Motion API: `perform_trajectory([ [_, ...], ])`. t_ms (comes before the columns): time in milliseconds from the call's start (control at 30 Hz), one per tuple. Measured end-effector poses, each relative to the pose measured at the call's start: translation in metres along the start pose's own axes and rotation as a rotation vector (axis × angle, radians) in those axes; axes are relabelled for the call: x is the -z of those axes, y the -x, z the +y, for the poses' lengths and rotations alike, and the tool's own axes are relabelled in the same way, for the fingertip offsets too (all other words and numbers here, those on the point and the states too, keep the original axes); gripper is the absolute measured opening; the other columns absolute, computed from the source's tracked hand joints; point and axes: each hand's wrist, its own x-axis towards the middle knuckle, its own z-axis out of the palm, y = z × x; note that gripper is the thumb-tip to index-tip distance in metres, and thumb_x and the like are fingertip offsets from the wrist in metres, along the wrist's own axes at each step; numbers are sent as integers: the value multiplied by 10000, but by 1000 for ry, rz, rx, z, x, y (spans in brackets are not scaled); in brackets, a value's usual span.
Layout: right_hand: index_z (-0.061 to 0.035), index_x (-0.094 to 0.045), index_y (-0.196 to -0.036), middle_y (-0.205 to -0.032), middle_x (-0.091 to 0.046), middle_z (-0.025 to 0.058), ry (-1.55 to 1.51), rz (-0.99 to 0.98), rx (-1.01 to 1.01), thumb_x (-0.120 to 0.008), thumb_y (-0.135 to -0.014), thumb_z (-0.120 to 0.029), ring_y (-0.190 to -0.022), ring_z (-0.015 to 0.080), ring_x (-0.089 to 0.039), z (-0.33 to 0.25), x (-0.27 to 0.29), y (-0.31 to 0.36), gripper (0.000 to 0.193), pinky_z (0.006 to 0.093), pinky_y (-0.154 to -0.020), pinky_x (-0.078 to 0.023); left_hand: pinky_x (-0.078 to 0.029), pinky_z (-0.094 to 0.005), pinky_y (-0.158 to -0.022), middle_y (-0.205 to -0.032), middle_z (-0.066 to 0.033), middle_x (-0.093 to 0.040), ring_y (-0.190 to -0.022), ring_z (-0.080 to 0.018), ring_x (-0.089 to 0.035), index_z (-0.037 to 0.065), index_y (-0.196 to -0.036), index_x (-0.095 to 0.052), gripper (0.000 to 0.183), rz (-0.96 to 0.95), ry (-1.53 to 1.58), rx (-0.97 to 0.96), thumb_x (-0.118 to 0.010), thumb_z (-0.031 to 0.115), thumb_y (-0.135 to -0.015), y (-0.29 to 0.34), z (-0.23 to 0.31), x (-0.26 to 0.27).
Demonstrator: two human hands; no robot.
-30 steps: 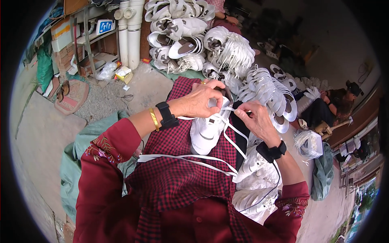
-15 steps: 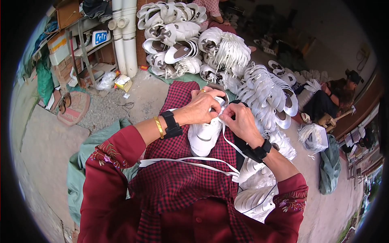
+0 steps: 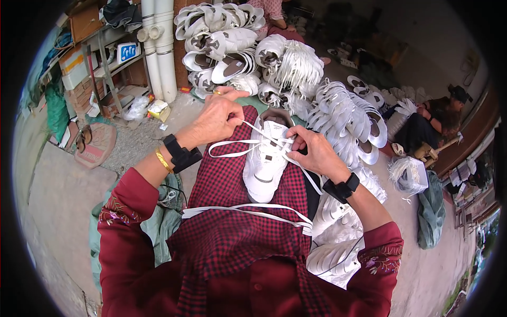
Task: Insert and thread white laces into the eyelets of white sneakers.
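While a shoe pile rises beyond my left hand and right hand, the checked apron spreads beneath them, carrying one white shoe between the two, toe toward me. It should be light, soft on top and firmer at the sole, so its sides suit a grip. My left pinches the lace, likely limp and best held near its end; my right curls narrow at the shoe's edge, whether gripping I cannot tell.

A shoe workshop: stacks of nested white uppers, a tub of white strands, 2 other people nearby, and a white shoe on a checked apron.
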Motion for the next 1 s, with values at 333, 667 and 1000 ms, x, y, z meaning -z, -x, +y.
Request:
perform_trajectory([
  [333, 44, -666, -1023, -758, -648, 128, -81, 138, 109, -643, -816, -55, -659, 206, -610, -50, -1, -51, 231, 330, -655, -507, -347, -463, -1085, -1371, -97, -578, -1294, -347, -462, 21, -821, -702, 47, 10, -5, 106, -709, 60, -796, 21, -11, 57],
  [667, 44, -672, -998, -807, -674, 81, -265, -90, 156, -579, -970, -208, -747, 147, -608, -84, -30, -101, 270, 336, -694, -507, -351, -443, -1086, -1359, -96, -586, -1285, -323, -470, 31, -841, -718, 47, -4, 84, 90, -700, 59, -807, 13, 3, 74],
  [1000, -56, -722, -971, -792, -618, -44, -693, 30, -31, -658, -962, -282, -703, 29, -514, -71, 18, -54, 235, 203, -616, -448, -479, -435, -912, -1065, -163, -691, -1023, -324, -636, 14, -963, -726, 175, -103, 284, 55, -637, 104, -842, -16, 16, 5],
])
